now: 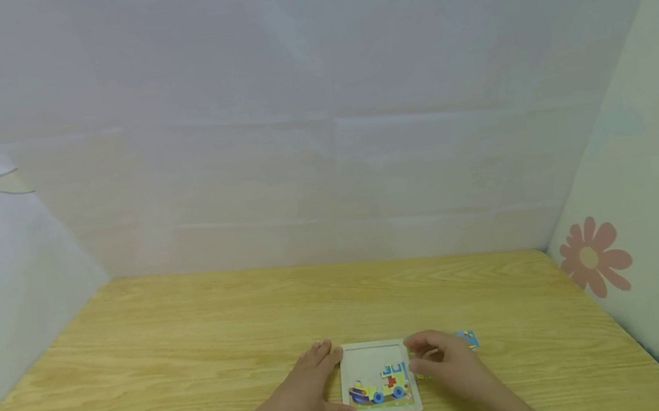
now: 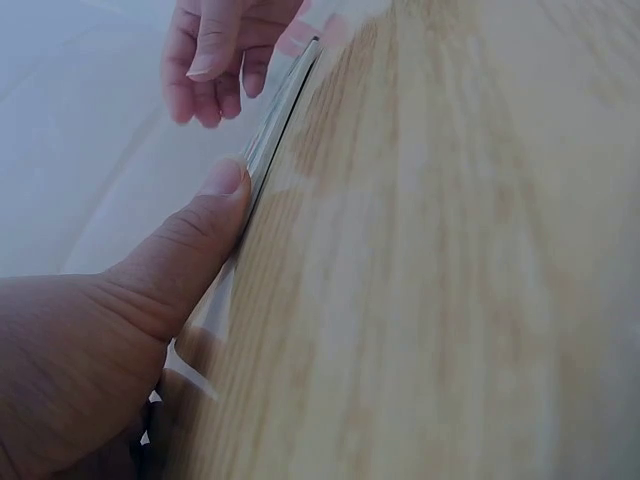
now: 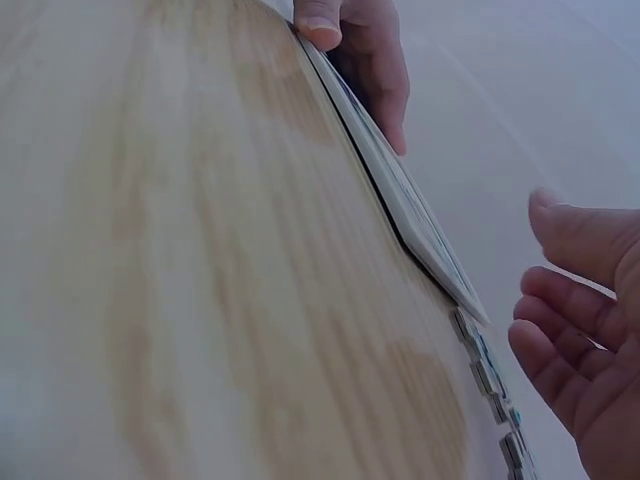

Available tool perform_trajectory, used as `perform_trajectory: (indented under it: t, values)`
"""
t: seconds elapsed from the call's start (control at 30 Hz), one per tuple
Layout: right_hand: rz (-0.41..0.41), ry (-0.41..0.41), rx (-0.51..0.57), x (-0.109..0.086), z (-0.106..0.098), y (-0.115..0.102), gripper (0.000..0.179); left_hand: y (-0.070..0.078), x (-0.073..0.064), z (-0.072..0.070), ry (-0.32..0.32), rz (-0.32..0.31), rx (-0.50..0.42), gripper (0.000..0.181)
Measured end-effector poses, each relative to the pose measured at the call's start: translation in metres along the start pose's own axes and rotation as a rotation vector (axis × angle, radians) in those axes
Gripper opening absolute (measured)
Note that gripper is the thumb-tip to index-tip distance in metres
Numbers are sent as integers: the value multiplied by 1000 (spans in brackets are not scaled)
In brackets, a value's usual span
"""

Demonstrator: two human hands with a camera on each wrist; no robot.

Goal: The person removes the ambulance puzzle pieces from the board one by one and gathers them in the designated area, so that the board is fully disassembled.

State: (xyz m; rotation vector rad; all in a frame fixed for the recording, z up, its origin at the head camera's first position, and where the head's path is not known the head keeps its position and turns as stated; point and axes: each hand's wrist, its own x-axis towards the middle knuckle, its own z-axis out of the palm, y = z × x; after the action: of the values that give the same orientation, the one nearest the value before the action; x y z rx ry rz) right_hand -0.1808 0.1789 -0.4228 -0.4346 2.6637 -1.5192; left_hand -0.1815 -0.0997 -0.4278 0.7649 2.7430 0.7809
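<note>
A small square puzzle board [image 1: 374, 344] with a pale raised rim lies at the near middle of the table. Joined pieces showing a yellow vehicle with blue wheels [image 1: 383, 391] fill its lower part, and its upper part shows bare backing. My left hand [image 1: 309, 389] rests spread along the board's left side, thumb on the near left corner. Over the right edge hovers my right hand [image 1: 450, 363], fingers loosely bent. In the right wrist view, nothing shows between its thumb and fingers. Loose puzzle pieces [image 3: 488, 378] lie below that hand, beside the board.
A blue and yellow puzzle piece [image 1: 468, 338] shows beyond the right hand, partly hidden by it. The wood-grain table [image 1: 197, 331] is bounded by a pale back sheet [image 1: 324, 165] and side sheets, the right one printed with flowers [image 1: 595, 257].
</note>
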Motion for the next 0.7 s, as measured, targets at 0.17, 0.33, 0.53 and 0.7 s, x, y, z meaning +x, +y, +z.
perform_trajectory:
  t: [0.17, 0.33, 0.53, 0.7]
  values:
    - [-101, -76, -42, -1, 3, 0, 32, -1, 1, 0, 0, -1, -3, 105]
    - [-140, -150, -81, 1, 7, 1, 31, 0, 2, 1, 2, -5, 7, 104]
    - [-158, -189, -162, 6, 11, -4, 28, -1, 2, 1, 4, 4, 7, 105]
    - [-160, -206, -237, 10, 13, -6, 27, 0, 1, 0, 3, 6, 4, 105]
